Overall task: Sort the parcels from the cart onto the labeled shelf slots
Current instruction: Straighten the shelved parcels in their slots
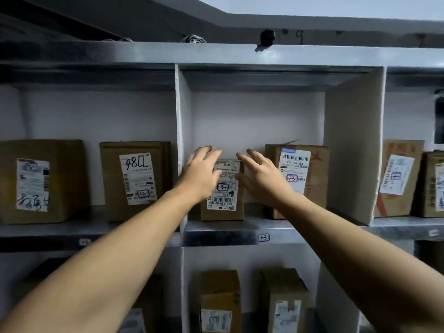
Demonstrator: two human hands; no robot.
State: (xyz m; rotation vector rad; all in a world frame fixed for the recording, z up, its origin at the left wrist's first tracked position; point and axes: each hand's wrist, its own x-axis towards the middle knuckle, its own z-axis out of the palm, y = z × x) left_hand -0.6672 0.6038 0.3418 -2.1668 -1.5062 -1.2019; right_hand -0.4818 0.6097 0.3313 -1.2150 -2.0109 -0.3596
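Single view, head-worn, wide-angle. The camera faces forward, roughly square to the shelf unit (144, 52) and close in: the middle slot (257, 121) fills the centre of the frame, with the left hand (201, 174) and right hand (262, 179) at its mouth. Eye height falls between two boards. The underside of the upper board (264, 79) shows in the upper third, and the top face of the lower board (254, 224) shows just below centre. The lower row (249, 260) is seen from above and cut by the bottom edge. The forearms (120, 260) enter from the lower corners and converge at centre. The neighbouring slots (96, 116) run off both sides, and the ceiling (312, 6) shows at upper right.
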